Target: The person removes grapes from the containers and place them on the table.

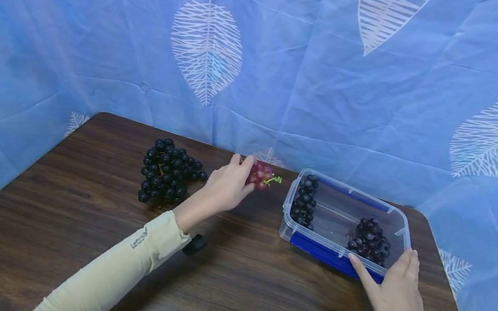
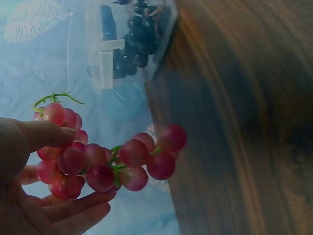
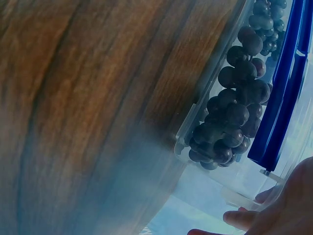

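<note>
My left hand holds a small bunch of red grapes above the table, left of the clear plastic container. In the left wrist view, thumb and fingers pinch the red grapes, whose green stem curls out at the top. My right hand rests at the near right corner of the container, thumb along its front rim and fingers at the right side. Inside the container, one dark bunch of grapes lies at the left end and another dark bunch at the right.
A large bunch of black grapes lies on the wooden table, left of my left hand. The container has blue locking clips along its long sides. A blue cloth with white leaf prints hangs behind the table.
</note>
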`<control>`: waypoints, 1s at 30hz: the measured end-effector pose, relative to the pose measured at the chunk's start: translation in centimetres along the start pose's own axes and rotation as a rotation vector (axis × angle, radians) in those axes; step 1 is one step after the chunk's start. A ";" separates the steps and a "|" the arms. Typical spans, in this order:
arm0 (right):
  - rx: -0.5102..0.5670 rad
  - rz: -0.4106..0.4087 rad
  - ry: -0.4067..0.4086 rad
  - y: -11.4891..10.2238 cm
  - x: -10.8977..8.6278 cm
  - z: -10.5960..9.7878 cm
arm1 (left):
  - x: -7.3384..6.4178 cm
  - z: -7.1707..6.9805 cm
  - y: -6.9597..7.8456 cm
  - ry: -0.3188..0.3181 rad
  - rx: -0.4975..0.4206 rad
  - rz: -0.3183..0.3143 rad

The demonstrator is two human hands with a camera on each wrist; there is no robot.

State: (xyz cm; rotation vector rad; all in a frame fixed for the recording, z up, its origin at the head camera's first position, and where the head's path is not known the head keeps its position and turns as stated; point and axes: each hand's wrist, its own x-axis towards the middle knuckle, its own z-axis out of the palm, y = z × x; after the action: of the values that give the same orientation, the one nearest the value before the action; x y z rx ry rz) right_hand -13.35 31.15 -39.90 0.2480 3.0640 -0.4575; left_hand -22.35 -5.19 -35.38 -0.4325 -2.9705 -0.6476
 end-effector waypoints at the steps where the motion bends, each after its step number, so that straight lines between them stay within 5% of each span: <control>1: 0.000 0.000 0.001 0.0 0.0 0.0 | -0.1 0.1 -0.2 -0.006 0.000 -0.008; 16: 0.002 0.012 0.008 0.1 0.1 0.0 | 0.2 1.8 -1.8 -0.148 0.024 -0.146; 25: 0.001 0.006 -0.001 0.1 0.1 0.2 | 1.1 4.6 -3.6 -0.210 0.022 -0.185; 30: 0.000 0.005 0.010 0.0 0.0 0.1 | 1.0 4.8 -3.6 -0.201 0.044 -0.163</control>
State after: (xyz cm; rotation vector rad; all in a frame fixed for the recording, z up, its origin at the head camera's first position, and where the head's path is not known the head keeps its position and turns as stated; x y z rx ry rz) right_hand -13.39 31.16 -40.01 0.2581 3.0728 -0.4572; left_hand -24.38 -6.05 -41.01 -0.2691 -3.2306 -0.5831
